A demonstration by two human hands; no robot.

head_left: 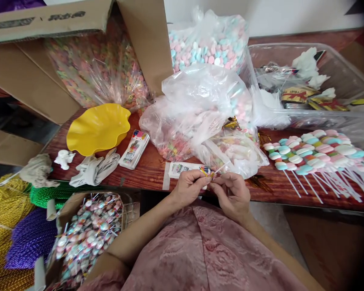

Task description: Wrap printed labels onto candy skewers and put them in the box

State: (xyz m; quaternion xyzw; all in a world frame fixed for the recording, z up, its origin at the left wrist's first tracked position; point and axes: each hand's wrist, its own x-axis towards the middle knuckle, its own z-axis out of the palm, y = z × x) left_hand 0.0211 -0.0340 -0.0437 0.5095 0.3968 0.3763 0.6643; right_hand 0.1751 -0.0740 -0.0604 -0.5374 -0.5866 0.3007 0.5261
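Note:
At the table's front edge my left hand [187, 188] and my right hand [232, 195] meet, both with fingers pinched. Between them is a candy stick [221, 168], its white shaft pointing up and to the right. A bit of gold twist tie [204, 171] shows by my left fingertips; the candy end is mostly hidden by the fingers. Just behind my hands lies a stack of printed clear wrappers [182, 169]. Beyond it is an open plastic bag of fruit-coloured candies [235, 151]. Gold twist ties [261, 184] lie right of my right hand.
Finished-looking marshmallow skewers [321, 149] are piled at right. Behind them stands a clear plastic bin [309, 115]. A yellow wavy bowl [98, 127], another wrapper stack [134, 149] and a cardboard box [145, 40] are at left. Below sits a carton of wrapped candy sticks [91, 230].

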